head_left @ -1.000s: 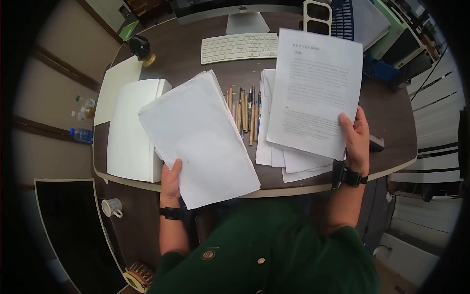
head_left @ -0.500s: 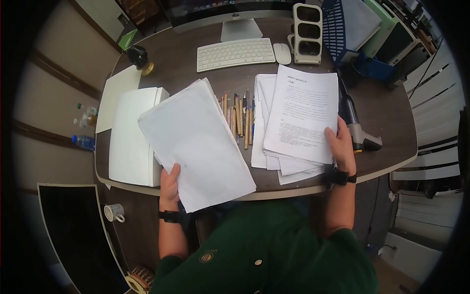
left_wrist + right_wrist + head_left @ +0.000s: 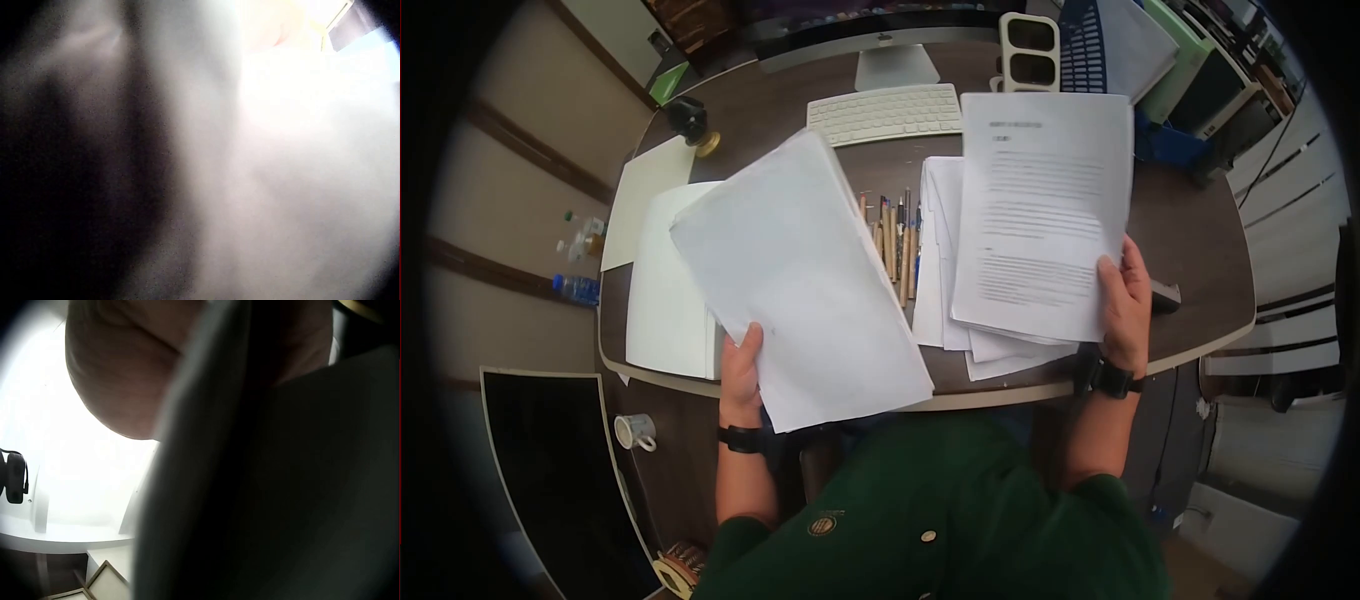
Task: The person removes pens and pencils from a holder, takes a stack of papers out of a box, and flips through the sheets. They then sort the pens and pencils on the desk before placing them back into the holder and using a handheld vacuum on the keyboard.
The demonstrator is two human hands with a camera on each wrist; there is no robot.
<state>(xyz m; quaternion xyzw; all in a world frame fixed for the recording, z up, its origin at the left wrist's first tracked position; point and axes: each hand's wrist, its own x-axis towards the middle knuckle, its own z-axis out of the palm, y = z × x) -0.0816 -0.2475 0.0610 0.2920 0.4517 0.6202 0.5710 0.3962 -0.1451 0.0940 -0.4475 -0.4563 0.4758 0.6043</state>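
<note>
- The left hand (image 3: pixel 743 372) is gripping a thick blank stack of paper (image 3: pixel 795 280) at its near lower corner, thumb on top and the other fingers hidden beneath, clamping the sheets so that they are staying together as one bundle. The stack is hanging tilted above the near left part of the bench (image 3: pixel 1190 215), clear of the surface.
- The right hand (image 3: pixel 1125 305) is pinching a printed sheet (image 3: pixel 1040 210) at its lower right edge, thumb lying on the printed face and the rest of the fingers behind it. The sheet is raised and facing the person, probably so that the text can be read.
- Directly under the printed sheet, a loose pile of papers (image 3: pixel 945 300) is lying fanned on the bench.
- Between the two held bundles, a row of pencils and pens (image 3: pixel 897 245) is lying side by side.
- A white box (image 3: pixel 662 290) is sitting at the left, partly under the blank stack; a keyboard (image 3: pixel 885 112) is lying beyond.
- Both wrist views are blurred by close paper.
</note>
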